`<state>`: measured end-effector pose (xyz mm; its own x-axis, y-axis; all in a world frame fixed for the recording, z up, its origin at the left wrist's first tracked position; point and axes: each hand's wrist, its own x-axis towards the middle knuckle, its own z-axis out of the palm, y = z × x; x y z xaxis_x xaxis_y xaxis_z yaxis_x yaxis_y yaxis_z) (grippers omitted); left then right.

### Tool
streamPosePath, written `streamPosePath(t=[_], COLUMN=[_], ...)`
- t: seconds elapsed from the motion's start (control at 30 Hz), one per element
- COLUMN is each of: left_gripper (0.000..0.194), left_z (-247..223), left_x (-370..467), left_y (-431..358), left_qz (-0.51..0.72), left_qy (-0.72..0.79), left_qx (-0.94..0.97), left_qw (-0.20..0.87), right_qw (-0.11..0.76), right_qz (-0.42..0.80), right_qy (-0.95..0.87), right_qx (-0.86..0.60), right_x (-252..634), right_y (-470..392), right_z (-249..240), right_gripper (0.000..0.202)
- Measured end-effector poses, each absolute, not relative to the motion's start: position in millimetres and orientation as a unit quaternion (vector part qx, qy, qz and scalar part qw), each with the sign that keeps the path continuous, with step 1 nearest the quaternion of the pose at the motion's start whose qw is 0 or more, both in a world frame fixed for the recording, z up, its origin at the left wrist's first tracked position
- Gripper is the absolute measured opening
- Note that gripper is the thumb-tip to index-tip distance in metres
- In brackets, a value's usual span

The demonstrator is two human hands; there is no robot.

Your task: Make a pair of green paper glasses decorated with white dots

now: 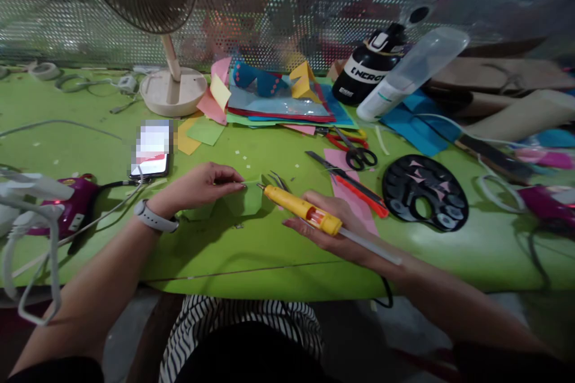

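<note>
My left hand pinches the upper edge of a piece of green paper between thumb and fingers, above the green table. In my right hand is a yellow hot glue gun, with a clear glue stick jutting from its rear. Its metal tip points left and meets or nearly meets the paper's top right corner; I cannot tell if they touch. Tweezers lie just behind the tip. To the right, a red utility knife rests partly on a pink paper strip.
Scissors and a black palette tray lie on the right. A phone and a fan stand at the left. Behind are blue paper glasses, stacked sheets, a black bottle and a clear bottle. Cables cross the left side.
</note>
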<state>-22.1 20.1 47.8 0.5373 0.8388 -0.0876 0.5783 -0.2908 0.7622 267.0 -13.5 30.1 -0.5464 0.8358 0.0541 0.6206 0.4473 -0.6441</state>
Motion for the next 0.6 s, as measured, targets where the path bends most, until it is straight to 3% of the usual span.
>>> streamPosePath(t=[0.6], left_gripper=[0.031], left_z=[46.1], left_x=[-22.5], left_y=[20.8], left_qz=[0.171], left_qy=[0.441], left_qx=[0.786], left_qw=[0.398], right_qw=[0.197], right_qz=[0.286], right_qy=[-0.832], right_qx=[-0.432], right_x=[266.6], right_y=[-12.7], right_z=[25.5], right_gripper=[0.041])
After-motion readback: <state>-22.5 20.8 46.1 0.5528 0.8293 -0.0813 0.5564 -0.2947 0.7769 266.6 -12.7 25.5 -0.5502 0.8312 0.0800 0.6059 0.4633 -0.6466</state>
